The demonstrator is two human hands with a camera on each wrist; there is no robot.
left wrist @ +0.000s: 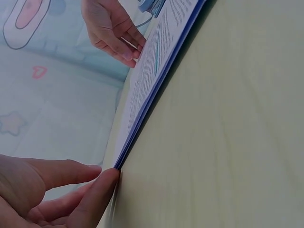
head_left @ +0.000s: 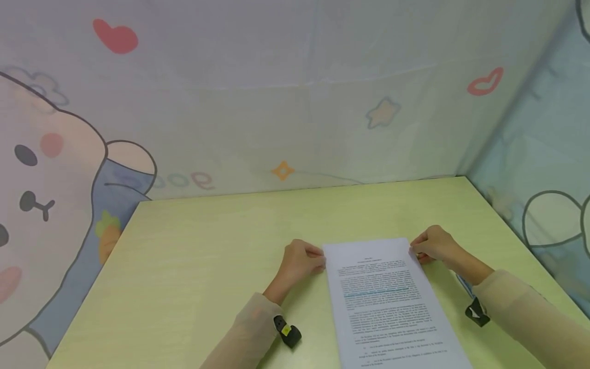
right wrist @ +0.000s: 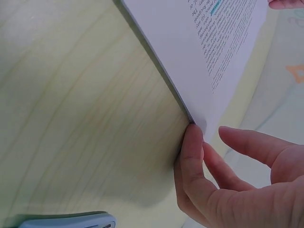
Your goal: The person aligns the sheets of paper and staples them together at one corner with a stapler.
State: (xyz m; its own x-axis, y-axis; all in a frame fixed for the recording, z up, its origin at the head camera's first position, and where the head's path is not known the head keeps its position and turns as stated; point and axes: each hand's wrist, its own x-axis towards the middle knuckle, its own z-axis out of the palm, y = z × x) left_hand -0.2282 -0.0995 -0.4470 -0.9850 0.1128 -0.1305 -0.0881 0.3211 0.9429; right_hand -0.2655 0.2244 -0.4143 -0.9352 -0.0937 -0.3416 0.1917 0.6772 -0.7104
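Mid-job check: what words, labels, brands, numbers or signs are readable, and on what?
"Recipient", apparently, on the printed page; its remaining print is too small or blurred.
Backdrop: faint lettering, too unclear to quote.
Black device at the left wrist: yellow mark, nothing legible.

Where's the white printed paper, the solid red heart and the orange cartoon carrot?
White printed paper [head_left: 389,307]: head view, middle of its text.
Solid red heart [head_left: 117,40]: head view, middle of its filled shape.
Orange cartoon carrot [head_left: 109,242]: head view, on its orange root.

Printed sheets [head_left: 389,307] cut off below, blue object [head_left: 466,286] partly behind right sleeve [head_left: 525,315]
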